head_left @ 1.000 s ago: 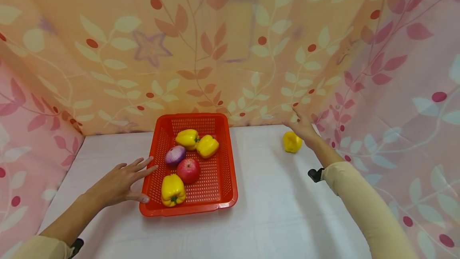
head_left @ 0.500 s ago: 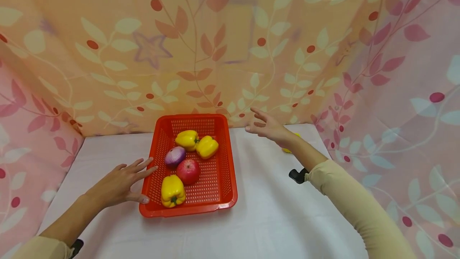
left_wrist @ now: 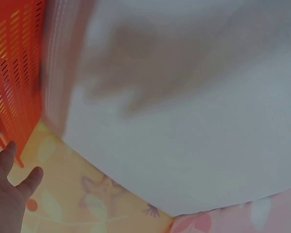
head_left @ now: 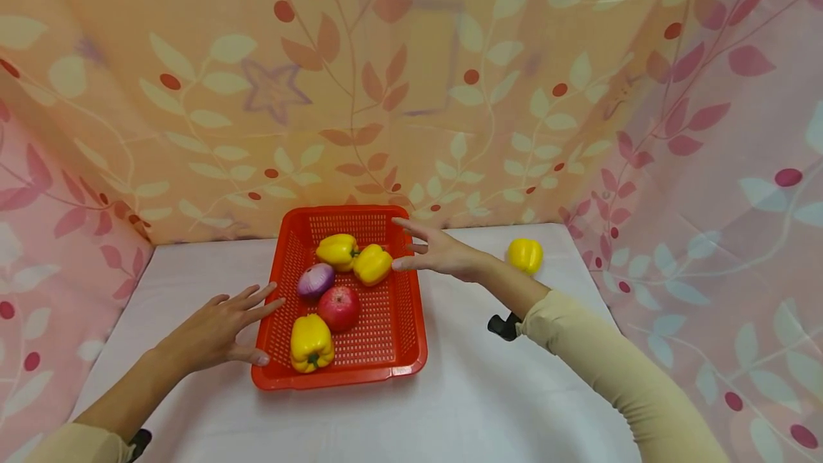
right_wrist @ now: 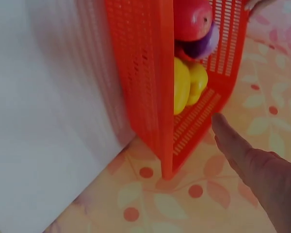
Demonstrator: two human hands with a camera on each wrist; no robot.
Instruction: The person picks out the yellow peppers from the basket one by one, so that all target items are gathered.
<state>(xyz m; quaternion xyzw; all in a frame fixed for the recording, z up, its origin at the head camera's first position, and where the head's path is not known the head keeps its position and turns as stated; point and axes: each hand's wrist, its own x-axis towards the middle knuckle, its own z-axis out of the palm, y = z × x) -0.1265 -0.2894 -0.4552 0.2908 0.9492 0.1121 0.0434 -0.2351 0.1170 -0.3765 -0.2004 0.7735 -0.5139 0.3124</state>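
A red plastic basket (head_left: 379, 375) with slotted walls stands on the white-covered table. Inside lie three yellow bell peppers, one of them (head_left: 311, 344) at the near left, along with a purple onion (head_left: 316, 281) and a red pomegranate (head_left: 338, 309). My left hand (head_left: 215, 331) is spread at the basket's left rim, its fingertips overlapping the rim in the head view. Over the right rim reaches my right hand (head_left: 440, 252), fingers extended and holding nothing, with its thumb close to a yellow pepper (head_left: 373, 265) in the basket.
Another yellow bell pepper (head_left: 525, 256) sits on the table (head_left: 489, 391) at the far right, beyond the right forearm. Patterned cloth (head_left: 411, 91) hangs behind the table and along both sides.
My right hand has moved left, from beside the lone yellow pepper to the basket's right rim. That pepper is in full view again. My left hand stays at the left rim.
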